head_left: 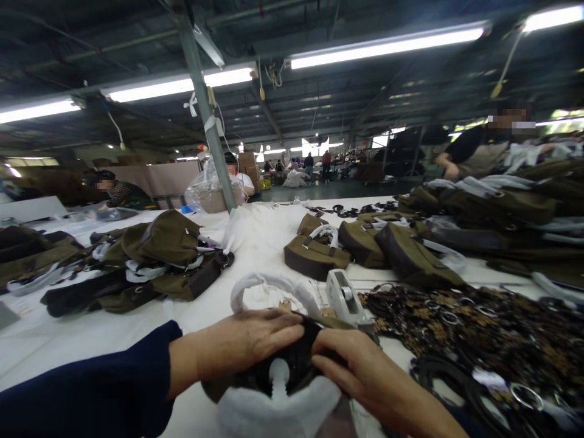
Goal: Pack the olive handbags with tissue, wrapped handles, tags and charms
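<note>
A dark olive handbag [214,387] lies in front of me, with a black zip along its top. Its two handles are wrapped in white paper; one wrapped handle [260,281] arches up behind my hands and the other wrapped handle [278,410] lies at the near side. My left hand [255,337] lies across the bag's top, fingers stretched out towards the zip. On the right side, my right hand [347,359] has its fingers curled and pinched on the bag's edge by the zip; the fingertips are partly hidden. A white device [344,298] stands just behind my right hand.
Olive bags [171,240] are heaped at the left, with more bags [314,252] at the centre right. A pile of dark straps with rings [424,316] covers the right side. A slanted post [207,109] rises beyond the table. A co-worker [483,146] stands at the right behind stacked bags.
</note>
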Demonstrator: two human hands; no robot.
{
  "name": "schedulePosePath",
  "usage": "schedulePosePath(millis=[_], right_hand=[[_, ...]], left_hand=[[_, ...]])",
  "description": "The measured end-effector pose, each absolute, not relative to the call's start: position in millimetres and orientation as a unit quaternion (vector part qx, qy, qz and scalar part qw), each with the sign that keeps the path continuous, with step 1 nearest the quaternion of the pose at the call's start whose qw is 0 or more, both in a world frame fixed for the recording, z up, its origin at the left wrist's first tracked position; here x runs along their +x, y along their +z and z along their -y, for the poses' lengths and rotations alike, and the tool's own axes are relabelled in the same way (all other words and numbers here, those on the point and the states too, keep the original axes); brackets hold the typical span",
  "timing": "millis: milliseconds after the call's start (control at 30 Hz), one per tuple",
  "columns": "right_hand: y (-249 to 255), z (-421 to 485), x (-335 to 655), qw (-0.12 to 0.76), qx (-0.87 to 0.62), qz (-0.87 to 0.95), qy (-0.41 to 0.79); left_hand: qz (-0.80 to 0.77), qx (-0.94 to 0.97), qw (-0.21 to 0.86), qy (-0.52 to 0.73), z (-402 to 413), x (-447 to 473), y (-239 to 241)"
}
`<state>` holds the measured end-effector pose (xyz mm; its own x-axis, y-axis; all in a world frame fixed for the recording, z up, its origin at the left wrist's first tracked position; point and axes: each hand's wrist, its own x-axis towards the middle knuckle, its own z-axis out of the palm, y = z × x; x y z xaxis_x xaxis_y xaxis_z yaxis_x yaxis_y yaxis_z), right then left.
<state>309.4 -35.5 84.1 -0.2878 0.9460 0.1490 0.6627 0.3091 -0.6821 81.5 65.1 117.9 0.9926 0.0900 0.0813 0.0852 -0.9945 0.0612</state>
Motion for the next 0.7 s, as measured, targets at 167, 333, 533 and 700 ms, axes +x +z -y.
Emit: schedulePosePath(millis=[167, 333, 533, 700], right_hand=[[76, 38, 310, 0.281, -0.540, 0.751, 0.256], [73, 46, 306, 0.274, -0.535, 0.754, 0.268], [68, 49, 311, 0.295, -0.527, 0.753, 0.262], [66, 48, 310, 0.305, -0.505, 0.763, 0.263]], left_hand=[[-0.218, 0.950, 0.225, 0.006, -60, 78, 116], [-0.244, 0.900, 0.337, -0.130, -58, 97, 99], [-0.260, 0.889, 0.365, -0.090, -52, 96, 105], [-0.197, 0.953, 0.231, -0.007, -51, 84, 111]])
